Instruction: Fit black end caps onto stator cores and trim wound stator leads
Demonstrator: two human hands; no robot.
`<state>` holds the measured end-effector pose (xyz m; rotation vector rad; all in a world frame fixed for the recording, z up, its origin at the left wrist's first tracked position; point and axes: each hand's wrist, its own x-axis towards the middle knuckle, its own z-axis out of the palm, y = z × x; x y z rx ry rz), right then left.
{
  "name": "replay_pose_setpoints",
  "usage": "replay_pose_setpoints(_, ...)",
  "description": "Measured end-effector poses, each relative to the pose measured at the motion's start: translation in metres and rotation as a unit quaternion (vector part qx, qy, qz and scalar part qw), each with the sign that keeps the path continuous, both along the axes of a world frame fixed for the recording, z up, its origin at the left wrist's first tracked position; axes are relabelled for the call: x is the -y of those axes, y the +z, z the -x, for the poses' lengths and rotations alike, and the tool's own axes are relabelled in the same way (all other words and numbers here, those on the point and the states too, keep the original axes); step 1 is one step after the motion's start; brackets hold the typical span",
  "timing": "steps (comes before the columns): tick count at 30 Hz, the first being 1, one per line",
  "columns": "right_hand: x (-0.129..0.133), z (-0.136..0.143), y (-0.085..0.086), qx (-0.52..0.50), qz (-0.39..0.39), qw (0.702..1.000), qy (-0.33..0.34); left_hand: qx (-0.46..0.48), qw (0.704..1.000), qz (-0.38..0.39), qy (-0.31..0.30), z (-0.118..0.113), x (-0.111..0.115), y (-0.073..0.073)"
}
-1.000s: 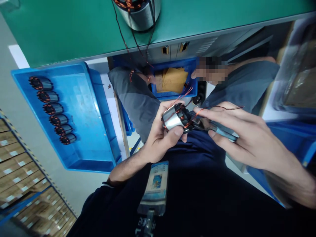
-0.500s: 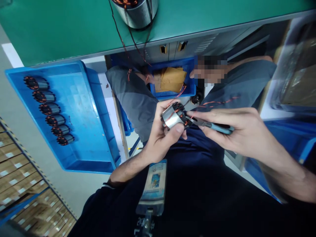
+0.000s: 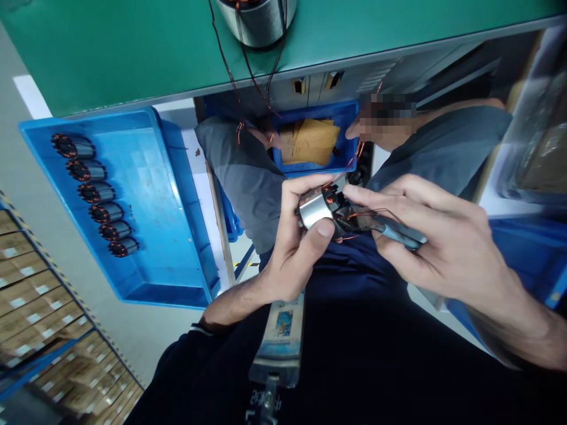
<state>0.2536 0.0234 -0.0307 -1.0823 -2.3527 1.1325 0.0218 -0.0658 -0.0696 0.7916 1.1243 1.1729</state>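
Observation:
A small silver stator (image 3: 313,208) with black ends and copper windings is gripped by my left hand (image 3: 295,242), the thumb across its front. My right hand (image 3: 434,236) is closed on blue-handled pliers (image 3: 401,232), whose jaws lie at the stator's right end. Its index fingertip is close to the windings. Loose copper wires stick out from that end, above and over the pliers. The exact contact of the jaws is hidden among the wires.
A blue tray (image 3: 166,289) at the left holds several stators (image 3: 95,192). On the green table (image 3: 133,53) stands a larger stator (image 3: 261,23) with hanging wires. Another person's hand (image 3: 392,133) is beside a blue bin (image 3: 349,162) with brown paper (image 3: 316,141).
The stator has turned slightly in my left hand. My right hand and the pliers have shifted a little right, and the loose wires now lie differently. The whole view has moved slightly.

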Motion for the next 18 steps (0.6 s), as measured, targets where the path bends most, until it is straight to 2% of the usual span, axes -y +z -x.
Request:
replay_pose_setpoints(5, 0.003, -0.003, -0.003, 0.006, -0.029, 0.999, -0.016, 0.007, 1.000, -0.008, 0.012, -0.002, 0.005, 0.000)
replay_pose_setpoints(8, 0.001, -0.003, -0.010, -0.044, 0.009, 0.999, -0.013, 0.030, 0.999, -0.015, 0.023, -0.005, 0.007, -0.005)
replay_pose_setpoints(10, 0.000, -0.002, -0.013, -0.048, 0.031, 0.998, -0.014, 0.084, 0.995, -0.021, 0.043, -0.009, 0.004, -0.006)
replay_pose_setpoints(13, 0.000, -0.001, -0.016, -0.007, 0.023, 1.000, -0.018, 0.151, 0.984, 0.010, 0.097, -0.015, -0.005, 0.000)
replay_pose_setpoints(18, 0.005, 0.001, -0.019, 0.016, -0.025, 0.999, -0.014, 0.143, 0.975, 0.061, 0.158, -0.020, -0.016, 0.014)
